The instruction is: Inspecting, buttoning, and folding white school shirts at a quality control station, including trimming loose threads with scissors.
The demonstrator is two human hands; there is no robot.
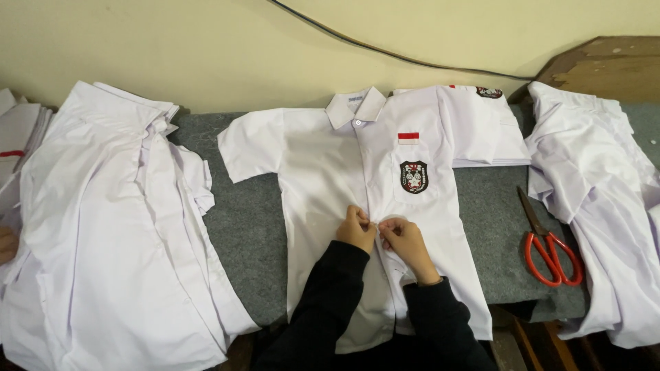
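A white short-sleeved shirt (323,158) lies face up on the grey table (251,227), collar toward the wall. It has a red-and-white strip and a black shield badge (414,176) on its chest pocket. My left hand (357,229) and my right hand (405,240) meet at the shirt's front placket, below the pocket. Both pinch the fabric at the button line, fingertips nearly touching. Black sleeves cover both forearms.
A heap of white shirts (110,227) lies at the left. A folded stack (481,124) sits behind the shirt, and more white shirts (605,199) lie at the right. Red-handled scissors (546,244) rest on the table. Another person's fingers (7,244) show at the left edge.
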